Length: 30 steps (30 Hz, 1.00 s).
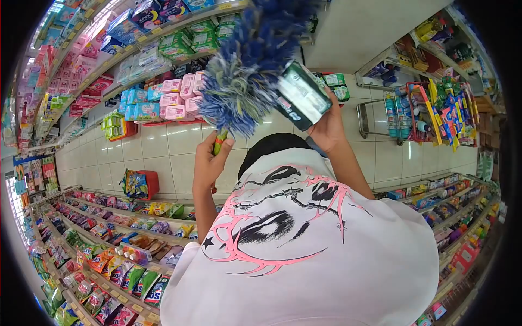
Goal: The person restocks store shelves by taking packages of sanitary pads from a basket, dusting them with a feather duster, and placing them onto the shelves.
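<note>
My left hand [209, 163] is closed around the green handle [219, 142] of a fluffy duster [239, 81], whose blue, white and yellowish strands stand up in front of me. In my right hand [329, 130] is a dark green and white plastic-wrapped pack [305, 95], tilted, with its printed face partly in glare. The duster's strands reach close to the left edge of the pack; whether they touch it I cannot tell. My fingers behind the pack are mostly hidden.
Shelves with pink packs [176, 106], green packs [190, 41] and blue packs [144, 111] run along the far side. A red basket [152, 183] stands on the tiled floor [176, 163]. At right is a metal trolley [375, 122] beside a rack of bright packets [451, 111]. Detergent pouches [144, 282] line the near shelves.
</note>
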Motion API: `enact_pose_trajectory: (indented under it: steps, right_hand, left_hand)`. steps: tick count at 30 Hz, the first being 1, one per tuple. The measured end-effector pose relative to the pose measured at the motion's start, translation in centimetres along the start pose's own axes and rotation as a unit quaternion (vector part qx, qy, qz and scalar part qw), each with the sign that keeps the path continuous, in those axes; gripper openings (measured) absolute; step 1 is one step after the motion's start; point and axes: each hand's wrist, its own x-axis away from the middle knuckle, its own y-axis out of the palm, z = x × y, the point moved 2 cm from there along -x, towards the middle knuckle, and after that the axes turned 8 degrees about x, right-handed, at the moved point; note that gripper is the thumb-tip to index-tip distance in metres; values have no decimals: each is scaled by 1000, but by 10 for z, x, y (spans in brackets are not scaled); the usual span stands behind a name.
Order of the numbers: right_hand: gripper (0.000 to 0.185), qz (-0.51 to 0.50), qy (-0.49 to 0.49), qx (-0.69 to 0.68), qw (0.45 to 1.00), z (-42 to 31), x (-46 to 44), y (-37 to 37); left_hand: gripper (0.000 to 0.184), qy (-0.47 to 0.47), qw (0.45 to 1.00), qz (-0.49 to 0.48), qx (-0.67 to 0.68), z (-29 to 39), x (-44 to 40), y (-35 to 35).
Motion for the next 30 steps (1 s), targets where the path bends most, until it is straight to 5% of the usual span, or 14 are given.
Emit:
enact_pose_trajectory:
  steps: [2,5,7,13,20,24,26,28,30]
  right_hand:
    - [54,13,-25,76,997,-1,4,8]
    - [69,21,-131,164,977,6,3,16]
    - [83,-56,-277,401,872,4,2,23]
    - [91,-181,-230,384,876,8,3,53]
    - [95,-242,-152,419,862,18,-9,58]
    - [98,-263,-212,432,836,20,-16,47]
    - [109,-197,-68,293,933,23,-1,56]
    - [94,-277,-100,223,929,27,1,56]
    - [85,-247,-139,383,879,30,6,62]
  left_hand:
    - [31,125,991,25,-35,-7,-3,1]
    - [36,73,988,-3,137,-20,-4,2]
    - [41,78,979,14,189,-22,-6,4]
    - [46,115,935,22,336,-37,-12,5]
    - [38,56,964,55,252,-22,7,11]
    - [38,62,938,58,335,-26,7,12]
    - [41,82,928,50,359,-34,5,11]
    - [50,58,861,79,499,-48,3,7]
    - [58,31,857,91,506,-53,2,3]
